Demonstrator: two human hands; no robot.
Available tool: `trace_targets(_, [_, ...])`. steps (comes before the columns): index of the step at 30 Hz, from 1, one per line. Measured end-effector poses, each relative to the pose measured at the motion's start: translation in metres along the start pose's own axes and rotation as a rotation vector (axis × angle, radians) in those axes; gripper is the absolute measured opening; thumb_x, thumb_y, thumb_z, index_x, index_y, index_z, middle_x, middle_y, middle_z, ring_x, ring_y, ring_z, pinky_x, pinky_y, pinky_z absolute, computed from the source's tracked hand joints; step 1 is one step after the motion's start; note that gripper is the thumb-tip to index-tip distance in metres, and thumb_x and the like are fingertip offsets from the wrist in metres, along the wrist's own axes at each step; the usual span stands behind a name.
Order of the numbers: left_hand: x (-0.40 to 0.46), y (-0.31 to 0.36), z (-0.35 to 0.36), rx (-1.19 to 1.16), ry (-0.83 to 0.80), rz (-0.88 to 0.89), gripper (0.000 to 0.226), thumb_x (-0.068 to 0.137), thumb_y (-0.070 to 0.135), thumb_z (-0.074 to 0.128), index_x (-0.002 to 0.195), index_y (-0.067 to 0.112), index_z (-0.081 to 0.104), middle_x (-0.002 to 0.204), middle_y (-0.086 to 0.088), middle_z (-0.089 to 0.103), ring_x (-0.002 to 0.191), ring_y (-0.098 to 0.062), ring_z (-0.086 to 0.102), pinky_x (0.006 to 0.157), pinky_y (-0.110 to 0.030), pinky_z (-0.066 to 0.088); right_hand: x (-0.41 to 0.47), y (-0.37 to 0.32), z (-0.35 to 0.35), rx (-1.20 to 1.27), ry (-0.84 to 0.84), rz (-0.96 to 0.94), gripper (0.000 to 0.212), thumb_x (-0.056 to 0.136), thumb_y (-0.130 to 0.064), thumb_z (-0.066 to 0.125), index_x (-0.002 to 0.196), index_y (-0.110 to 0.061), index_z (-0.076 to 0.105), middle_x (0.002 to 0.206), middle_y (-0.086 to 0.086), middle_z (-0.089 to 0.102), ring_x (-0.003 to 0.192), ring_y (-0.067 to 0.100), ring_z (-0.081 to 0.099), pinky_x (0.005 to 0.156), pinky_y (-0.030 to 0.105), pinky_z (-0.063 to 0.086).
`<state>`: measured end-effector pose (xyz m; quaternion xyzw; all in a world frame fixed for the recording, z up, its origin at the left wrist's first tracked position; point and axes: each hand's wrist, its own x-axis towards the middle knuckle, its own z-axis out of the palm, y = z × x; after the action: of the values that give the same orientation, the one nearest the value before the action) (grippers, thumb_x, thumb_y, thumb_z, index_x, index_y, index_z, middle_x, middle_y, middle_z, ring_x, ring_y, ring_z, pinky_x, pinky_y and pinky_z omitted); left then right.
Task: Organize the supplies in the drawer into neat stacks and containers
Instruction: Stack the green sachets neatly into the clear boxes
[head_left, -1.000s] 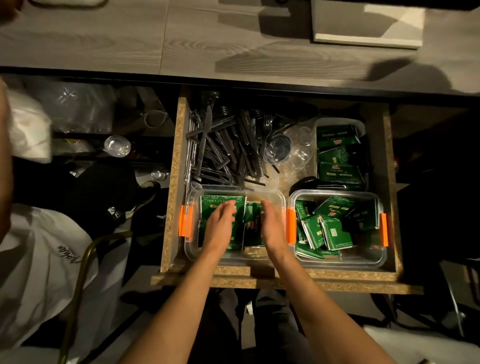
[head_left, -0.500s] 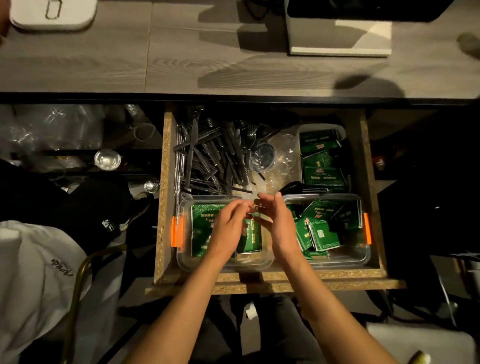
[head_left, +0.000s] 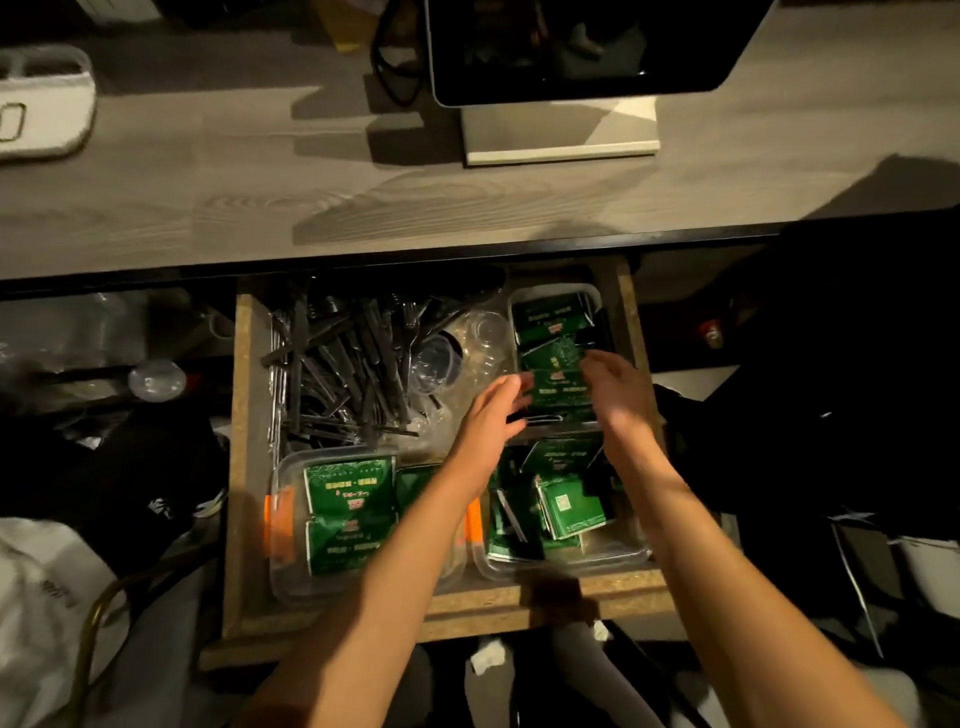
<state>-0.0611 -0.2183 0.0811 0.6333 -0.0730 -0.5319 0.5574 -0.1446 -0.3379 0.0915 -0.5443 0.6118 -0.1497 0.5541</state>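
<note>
Since the earlier frame both hands have left the front-left container (head_left: 291, 519) and moved up to the rear-right container (head_left: 553, 296). Left hand (head_left: 491, 415) and right hand (head_left: 615, 387) flank its green packets (head_left: 556, 358), fingers extended and loosely together, holding nothing visible; contact unclear from blur. Packets: flat, glossy green with pale print, lying roughly stacked at the drawer (head_left: 244, 467) back right. Judged light, thin, flexible, slippery; best squared by pressing opposite edges, then lifted as a pinched stack.
</note>
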Motion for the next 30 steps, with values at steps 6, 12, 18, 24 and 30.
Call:
trace_targets(6, [0.05,-0.014,0.022,0.023,0.164,-0.015,0.035,0.103,0.042,0.041,0.125,0.021,0.059,0.141,-0.005,0.056,0.135,-0.022,0.048,0.117,-0.039,0.034,0.076,0.029,-0.003,-0.353,-0.217,0.083,0.044,0.095,-0.021,0.059,0.134,-0.002,0.054,0.13,0.016,0.06,0.122,0.033,0.056,0.088,0.031,0.042])
trace_targets(12, [0.082,-0.022,0.035,0.047,0.248,-0.002,0.047,0.092,0.051,0.046,0.124,0.02,0.06,0.138,-0.007,0.056,0.133,-0.02,0.049,0.113,-0.038,0.035,0.11,0.059,0.005,-0.487,-0.323,0.188,0.071,0.084,-0.029,0.075,0.139,0.002,0.043,0.137,0.02,0.055,0.124,0.035,0.054,0.098,0.038,0.045])
trace_targets(18, [0.075,-0.029,0.039,0.072,0.307,0.031,0.034,0.095,0.049,0.036,0.114,0.037,0.062,0.134,0.002,0.062,0.129,-0.014,0.054,0.114,-0.036,0.036,0.113,0.059,0.002,-0.503,-0.38,0.246,0.07,0.074,-0.027,0.086,0.13,0.003,0.057,0.127,0.018,0.063,0.114,0.032,0.062,0.091,0.033,0.05])
trace_targets(24, [0.065,-0.025,0.037,0.02,0.296,0.041,0.024,0.1,0.047,0.044,0.116,0.04,0.06,0.138,0.002,0.059,0.131,-0.014,0.052,0.118,-0.041,0.035,0.098,0.041,-0.009,-0.148,-0.334,0.246,0.04,0.076,-0.002,0.08,0.113,0.002,0.066,0.109,0.016,0.071,0.096,0.029,0.068,0.082,0.034,0.056])
trace_targets(30, [0.053,-0.019,0.035,-0.013,0.297,0.107,0.023,0.098,0.042,0.051,0.118,0.039,0.06,0.131,0.011,0.061,0.128,-0.008,0.053,0.113,-0.032,0.039,0.067,0.014,-0.021,0.052,-0.027,0.079,0.022,0.085,-0.006,0.072,0.105,-0.008,0.066,0.088,0.001,0.066,0.077,0.013,0.062,0.065,0.018,0.049])
